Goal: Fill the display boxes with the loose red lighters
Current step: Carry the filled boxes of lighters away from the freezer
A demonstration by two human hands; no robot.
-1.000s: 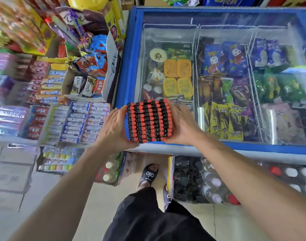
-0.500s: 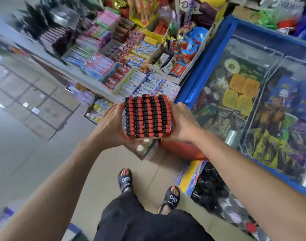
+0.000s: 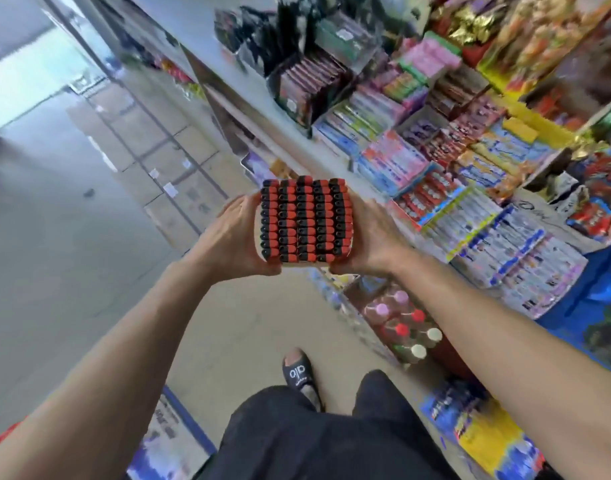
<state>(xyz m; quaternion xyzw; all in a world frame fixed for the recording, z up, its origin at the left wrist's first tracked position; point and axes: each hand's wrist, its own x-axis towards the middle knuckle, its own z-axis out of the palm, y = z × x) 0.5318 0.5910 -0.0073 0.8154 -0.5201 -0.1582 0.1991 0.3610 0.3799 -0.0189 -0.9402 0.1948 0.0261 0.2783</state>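
A display box packed with rows of red lighters with black tops (image 3: 304,220) is carried in front of me at chest height. My left hand (image 3: 234,233) grips its left side and my right hand (image 3: 370,237) grips its right side, fingers curled under and around the box. The box walls are mostly hidden by my palms; only the lighter tops show. No loose lighters are visible.
Shelves of sweets and gum packs (image 3: 470,188) run along the right. Bottles in a crate (image 3: 404,327) stand on the floor by my right arm. Tiled floor (image 3: 72,237) stretches left, with stacked cartons (image 3: 165,168) beyond. My sandalled foot (image 3: 299,372) is below.
I have turned left, away from the blue freezer, carrying the full lighter box with both hands; the snack shelves now pass on my right and open floor appears on the left.
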